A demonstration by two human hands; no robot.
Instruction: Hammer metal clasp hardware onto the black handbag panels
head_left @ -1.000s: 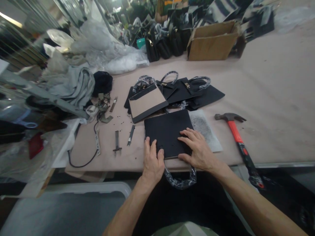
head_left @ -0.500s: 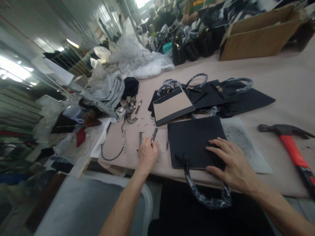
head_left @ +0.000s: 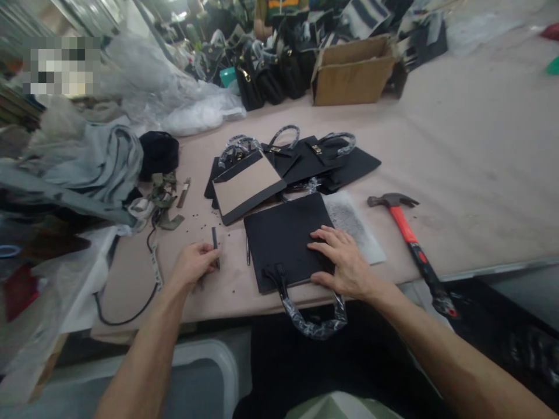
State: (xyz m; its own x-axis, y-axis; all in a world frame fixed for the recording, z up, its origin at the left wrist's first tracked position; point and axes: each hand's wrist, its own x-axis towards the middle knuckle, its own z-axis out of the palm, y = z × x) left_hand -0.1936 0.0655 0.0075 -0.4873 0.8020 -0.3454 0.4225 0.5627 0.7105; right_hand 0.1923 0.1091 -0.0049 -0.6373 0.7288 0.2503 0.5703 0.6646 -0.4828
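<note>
A black bag panel (head_left: pixel 283 235) lies flat at the table's front edge, its plastic-wrapped handle (head_left: pixel 312 326) hanging over the edge. My right hand (head_left: pixel 343 259) rests on the panel's right side, fingers spread. Left of the panel, my left hand (head_left: pixel 197 265) is closed, with fingertips pinching a narrow dark metal strip (head_left: pixel 214 237) that points away from me. Part of the strip is hidden by the fingers. A slim pen-like tool (head_left: pixel 248 251) lies between my left hand and the panel. Under the panel's right side is a speckled pale sheet (head_left: pixel 353 227).
A claw hammer (head_left: pixel 404 224) with a red and black handle lies at the right. Behind are stacked black bag panels (head_left: pixel 332 166), one tan-faced panel (head_left: pixel 247 189), a cardboard box (head_left: pixel 353 73) and black bags (head_left: pixel 248 81). Cloth (head_left: pixel 105 157) and a cable (head_left: pixel 126 322) are on the left.
The camera view has swung to the right. My left hand has closed around the dark strip, which now stands straighter. My right hand stays on the panel.
</note>
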